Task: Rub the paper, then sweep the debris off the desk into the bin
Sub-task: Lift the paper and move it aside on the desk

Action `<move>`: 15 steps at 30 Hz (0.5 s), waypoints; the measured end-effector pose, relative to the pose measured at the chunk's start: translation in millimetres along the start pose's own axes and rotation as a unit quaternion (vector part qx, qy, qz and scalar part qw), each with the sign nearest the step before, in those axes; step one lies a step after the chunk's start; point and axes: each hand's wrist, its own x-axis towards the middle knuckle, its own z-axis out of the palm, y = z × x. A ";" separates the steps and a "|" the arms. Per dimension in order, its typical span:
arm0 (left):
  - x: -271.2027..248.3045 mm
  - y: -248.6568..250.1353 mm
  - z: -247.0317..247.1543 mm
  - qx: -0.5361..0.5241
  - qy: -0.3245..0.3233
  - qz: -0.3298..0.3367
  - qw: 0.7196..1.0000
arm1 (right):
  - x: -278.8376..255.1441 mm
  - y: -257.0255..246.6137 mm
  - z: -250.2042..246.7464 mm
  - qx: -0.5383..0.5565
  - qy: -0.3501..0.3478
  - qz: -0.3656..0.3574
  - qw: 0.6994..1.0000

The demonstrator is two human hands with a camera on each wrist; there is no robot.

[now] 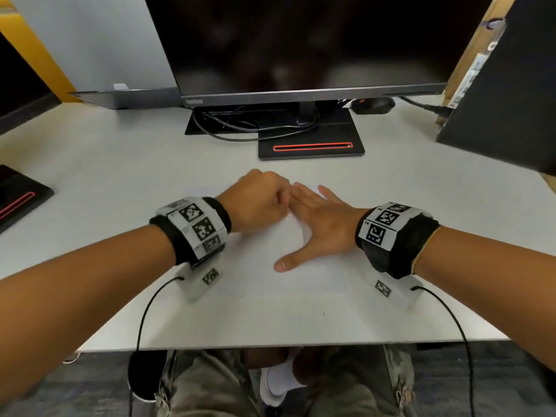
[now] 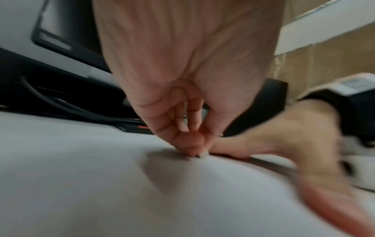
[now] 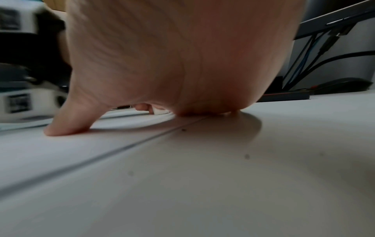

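A white sheet of paper (image 1: pixel 301 275) lies flat on the pale desk (image 1: pixel 120 164), in front of the monitor stand. My left hand (image 1: pixel 270 200) is curled into a fist over the paper's far part. In the left wrist view its fingertips (image 2: pixel 192 144) pinch a small white eraser (image 2: pixel 204 154) with its tip down on the sheet. My right hand (image 1: pixel 316 218) lies flat on the paper with fingers spread, and its thumb (image 3: pixel 67 125) presses the sheet (image 3: pixel 71 147). A few dark specks of debris (image 3: pixel 183 129) lie on the desk beside the paper's edge. No bin is in view.
A dark monitor (image 1: pixel 301 40) stands behind, its black base (image 1: pixel 311 147) with a red slot and loose cables (image 1: pixel 240 127) just beyond the paper. A black mouse (image 1: pixel 373 105) and a cardboard box (image 1: pixel 469 55) sit at the back right. Another base (image 1: pixel 18 194) sits at the left edge.
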 end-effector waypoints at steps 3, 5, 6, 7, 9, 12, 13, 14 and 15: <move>-19.1 14.7 4.8 0.000 -0.102 0.064 0.993 | -1.4 -0.1 -1.0 0.002 -0.011 0.012 1.000; -15.4 -2.0 -14.3 0.010 -0.056 0.035 0.998 | -3.0 -4.9 -7.8 -0.017 -0.021 0.024 0.999; -10.4 -15.3 -28.0 -0.004 -0.005 0.003 1.000 | -1.8 -8.8 -14.1 -0.036 -0.018 0.025 0.999; -6.8 -27.6 -39.9 -0.020 0.035 -0.023 0.999 | 1.2 -14.0 -19.6 -0.047 -0.009 0.022 0.999; -4.0 -43.1 -50.0 -0.021 0.045 -0.046 0.998 | 9.4 -26.7 -26.2 -0.033 0.010 0.006 0.999; -7.7 -48.0 -35.6 -0.011 0.025 -0.063 0.998 | 21.1 -39.0 -16.3 -0.014 -0.014 -0.020 1.000; -10.8 -46.3 -30.1 -0.019 0.025 -0.065 0.997 | 24.7 -39.2 -11.2 -0.014 -0.020 -0.022 0.999; -14.9 -43.8 -25.1 -0.029 0.012 -0.058 0.998 | 27.1 -38.6 -7.6 -0.012 -0.023 -0.021 0.999; -19.4 -39.3 -20.7 -0.031 -0.018 -0.040 0.999 | 28.7 -37.9 -6.0 -0.007 -0.024 -0.019 1.000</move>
